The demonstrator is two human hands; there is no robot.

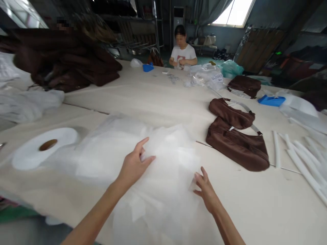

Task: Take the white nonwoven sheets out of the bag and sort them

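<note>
Thin, translucent white sheets (176, 149) lie in a loose, overlapping pile in front of me. Over the middle of the pile is my left hand (135, 161), its thumb and forefinger apart in a C shape. My right hand (205, 189) is at the pile's right edge with its fingers spread. Neither hand shows anything held between the fingers. Whether the fingertips touch the sheets is hard to tell. A white roll (28, 153) with a brown core lies at the left, and a translucent strip runs from it toward the sheets.
Two brown handbags (237, 144) lie right of the sheets, near white foam rods (304, 160). A large heap of brown bags (61, 58) stands back left. Clear plastic bags (204, 75) and a blue piece (271, 100) lie farther back. A person (182, 54) sits across the table.
</note>
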